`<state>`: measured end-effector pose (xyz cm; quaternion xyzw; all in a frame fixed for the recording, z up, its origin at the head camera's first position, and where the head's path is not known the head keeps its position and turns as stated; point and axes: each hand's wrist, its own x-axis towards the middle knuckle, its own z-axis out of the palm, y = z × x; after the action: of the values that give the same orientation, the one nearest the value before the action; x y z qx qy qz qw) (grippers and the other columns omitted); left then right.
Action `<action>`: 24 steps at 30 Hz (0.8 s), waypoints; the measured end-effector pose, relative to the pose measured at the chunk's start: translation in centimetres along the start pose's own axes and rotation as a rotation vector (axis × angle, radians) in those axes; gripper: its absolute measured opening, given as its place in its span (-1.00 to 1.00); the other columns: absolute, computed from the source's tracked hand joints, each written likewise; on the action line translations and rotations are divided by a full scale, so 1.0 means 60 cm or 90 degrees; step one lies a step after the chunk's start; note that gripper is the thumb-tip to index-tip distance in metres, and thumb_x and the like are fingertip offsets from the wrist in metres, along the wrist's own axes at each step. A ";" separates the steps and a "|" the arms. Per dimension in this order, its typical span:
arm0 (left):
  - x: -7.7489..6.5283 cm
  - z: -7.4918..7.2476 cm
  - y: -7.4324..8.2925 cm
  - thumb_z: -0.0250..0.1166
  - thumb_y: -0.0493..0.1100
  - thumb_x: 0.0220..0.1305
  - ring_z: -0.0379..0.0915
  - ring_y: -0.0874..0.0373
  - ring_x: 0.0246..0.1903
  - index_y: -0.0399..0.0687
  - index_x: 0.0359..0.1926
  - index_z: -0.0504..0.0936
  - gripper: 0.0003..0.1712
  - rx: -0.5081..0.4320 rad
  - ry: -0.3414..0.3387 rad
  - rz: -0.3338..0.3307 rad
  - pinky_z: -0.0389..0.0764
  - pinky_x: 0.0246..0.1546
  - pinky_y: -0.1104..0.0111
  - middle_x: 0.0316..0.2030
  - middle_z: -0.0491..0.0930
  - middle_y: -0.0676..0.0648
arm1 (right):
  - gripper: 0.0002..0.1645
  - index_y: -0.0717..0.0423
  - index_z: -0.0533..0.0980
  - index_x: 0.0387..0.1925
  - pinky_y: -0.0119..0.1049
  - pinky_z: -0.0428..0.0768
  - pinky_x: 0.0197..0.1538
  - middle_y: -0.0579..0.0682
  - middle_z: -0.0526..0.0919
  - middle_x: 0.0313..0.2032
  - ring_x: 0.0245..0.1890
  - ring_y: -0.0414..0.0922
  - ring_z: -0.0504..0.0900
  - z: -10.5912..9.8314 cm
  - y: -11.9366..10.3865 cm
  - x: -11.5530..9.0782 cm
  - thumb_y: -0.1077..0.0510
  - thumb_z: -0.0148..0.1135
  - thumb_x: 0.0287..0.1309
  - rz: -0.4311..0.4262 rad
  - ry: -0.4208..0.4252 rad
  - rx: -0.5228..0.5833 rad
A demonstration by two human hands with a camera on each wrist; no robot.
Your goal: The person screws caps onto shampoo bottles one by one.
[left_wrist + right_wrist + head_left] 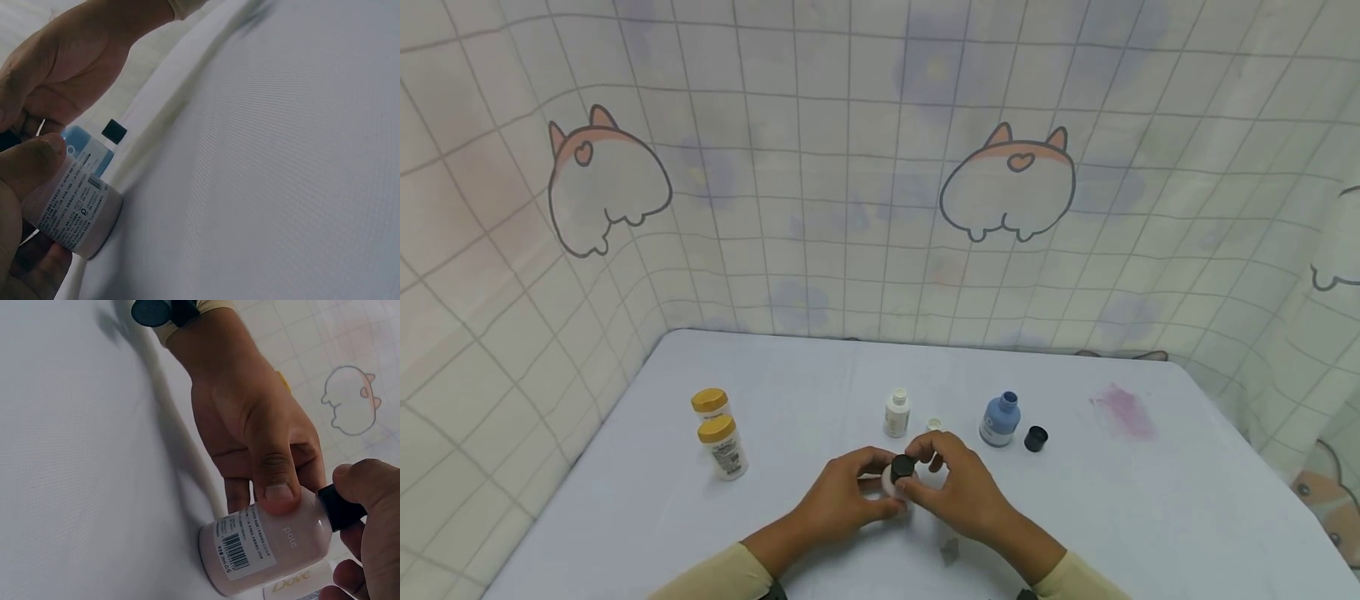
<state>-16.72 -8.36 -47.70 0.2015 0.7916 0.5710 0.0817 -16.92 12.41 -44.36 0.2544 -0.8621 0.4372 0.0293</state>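
My left hand (838, 493) grips a pale pink bottle (275, 550) round its body, close to the front middle of the white table. Its printed label with a barcode shows in both wrist views. On the bottle's neck sits a black cap (902, 467), pinched between the thumb and fingers of my right hand (967, 493). The bottle stands roughly upright, its base at the table surface. Just behind the hands are a white bottle (897, 415) with no cap on and a small whitish cap (934, 424), partly behind the right hand's fingers.
An uncapped blue bottle (1000, 420) stands to the right, with a loose black cap (1035, 438) beside it. Two white bottles with yellow lids (717, 428) stand at the left. A pink stain (1124, 410) marks the table. A patterned curtain (805, 192) surrounds the back and sides.
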 end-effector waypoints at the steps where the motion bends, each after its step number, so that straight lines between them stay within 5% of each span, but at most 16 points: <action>1: 0.000 0.000 0.000 0.52 0.06 -0.13 0.47 0.29 -0.01 0.08 0.03 0.50 -0.35 0.003 0.001 0.000 0.49 0.00 0.44 -0.05 0.52 0.15 | -0.56 -0.27 0.41 -0.15 -0.21 0.54 -0.17 -0.34 0.46 -0.22 -0.20 -0.12 0.51 0.001 0.000 0.000 -0.19 0.39 -0.04 0.009 0.001 -0.001; 6: -0.002 0.000 0.000 0.51 0.08 -0.12 0.46 0.29 0.00 0.07 0.04 0.49 -0.34 0.011 0.002 0.007 0.49 0.01 0.42 -0.05 0.52 0.15 | -0.51 -0.25 0.41 -0.04 -0.24 0.53 -0.11 -0.37 0.46 -0.11 -0.12 -0.18 0.49 0.003 0.002 0.000 -0.19 0.36 0.01 -0.006 -0.007 -0.007; 16: -0.003 0.001 0.000 0.52 0.02 -0.11 0.45 0.28 0.01 0.01 0.04 0.49 -0.34 0.018 -0.001 0.013 0.49 0.00 0.44 -0.04 0.52 0.12 | -0.49 -0.18 0.44 0.09 -0.22 0.52 0.02 -0.32 0.49 0.02 0.02 -0.29 0.46 -0.001 0.002 0.003 0.26 0.25 0.10 -0.134 -0.034 -0.001; 24: 0.000 0.001 -0.005 0.51 0.02 -0.10 0.45 0.30 0.01 0.08 0.04 0.48 -0.37 0.012 -0.003 0.020 0.48 0.00 0.46 -0.02 0.51 0.15 | -0.59 -0.21 0.45 0.01 -0.30 0.57 -0.13 -0.32 0.50 -0.05 -0.04 -0.27 0.46 0.000 0.007 0.004 0.09 0.32 0.11 -0.115 -0.020 -0.009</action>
<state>-16.76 -8.39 -47.97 0.2163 0.7934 0.5643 0.0727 -17.30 12.52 -44.63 0.3379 -0.8389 0.4229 0.0571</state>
